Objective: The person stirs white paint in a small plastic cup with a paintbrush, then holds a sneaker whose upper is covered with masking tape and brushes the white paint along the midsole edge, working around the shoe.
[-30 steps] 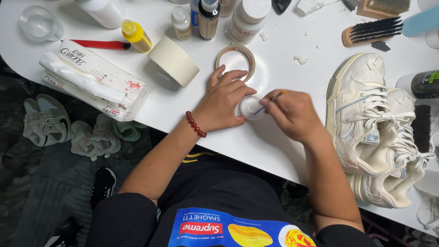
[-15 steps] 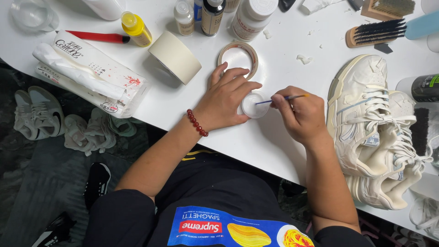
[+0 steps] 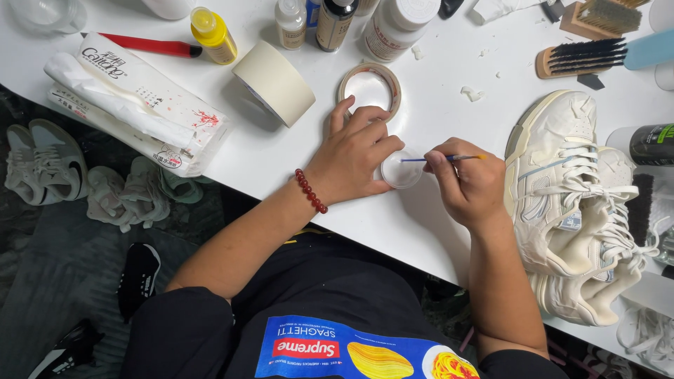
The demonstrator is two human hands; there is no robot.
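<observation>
My left hand (image 3: 354, 154) rests on the white table (image 3: 435, 91) and steadies a small round white dish (image 3: 401, 170) with its fingertips. My right hand (image 3: 469, 181) pinches a thin paintbrush (image 3: 444, 159) with a blue shaft; its tip points left over the dish. A red bead bracelet (image 3: 310, 191) circles my left wrist. A pair of off-white sneakers (image 3: 572, 203) lies on the table just right of my right hand.
A wide roll of beige masking tape (image 3: 274, 81) and a thin tape ring (image 3: 370, 88) lie beyond my left hand. Bottles (image 3: 333, 21), a yellow bottle (image 3: 213, 34), a wipes pack (image 3: 133, 105) and brushes (image 3: 583, 56) line the table. Shoes (image 3: 42, 161) lie on the floor.
My right hand has drawn slightly right, holding the brush level with its tip over the dish. The camera has shifted a little; my left hand stays on the dish.
</observation>
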